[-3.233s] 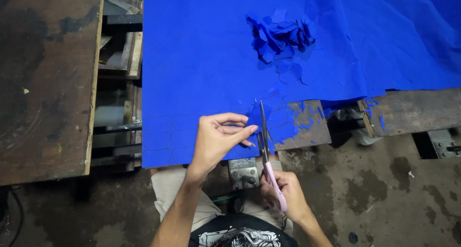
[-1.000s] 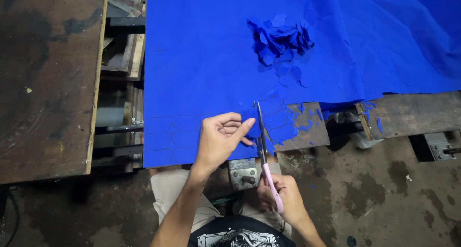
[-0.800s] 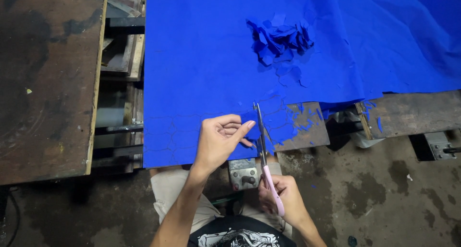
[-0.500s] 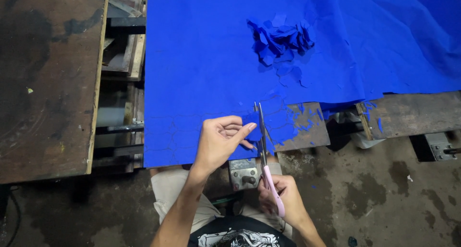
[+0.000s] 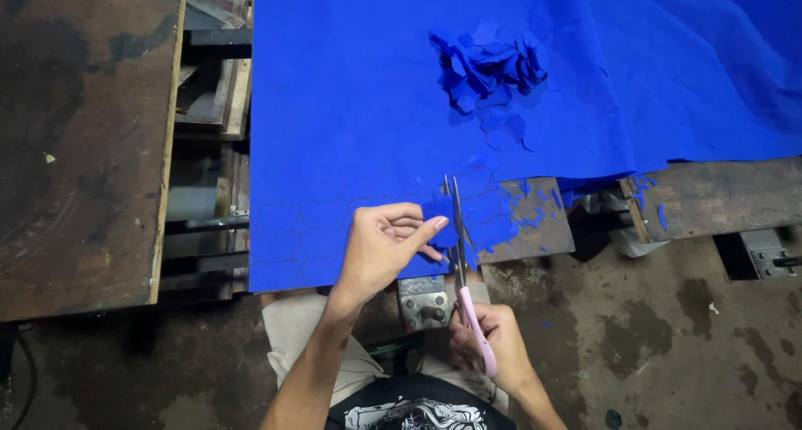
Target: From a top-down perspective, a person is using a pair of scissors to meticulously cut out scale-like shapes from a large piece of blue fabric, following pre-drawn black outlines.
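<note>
A large blue fabric sheet (image 5: 368,87) covers the workbench, with faint outlines drawn near its front edge. My left hand (image 5: 386,246) pinches the fabric's front edge beside the cut. My right hand (image 5: 493,346) grips pink-handled scissors (image 5: 462,254), whose blades point away from me and are slightly parted in the fabric. A pile of cut blue pieces (image 5: 489,66) lies further back on the sheet.
A dark worn wooden table (image 5: 79,137) stands at the left, with a gap of metal frames (image 5: 209,129) between it and the bench. Bare bench wood (image 5: 718,196) shows at the right with blue scraps. A metal fitting (image 5: 424,300) sits under the bench; stained concrete floor (image 5: 668,346) lies below.
The scissors have crept a little further into the fabric. My left hand has stayed on the edge. The pile is unchanged.
</note>
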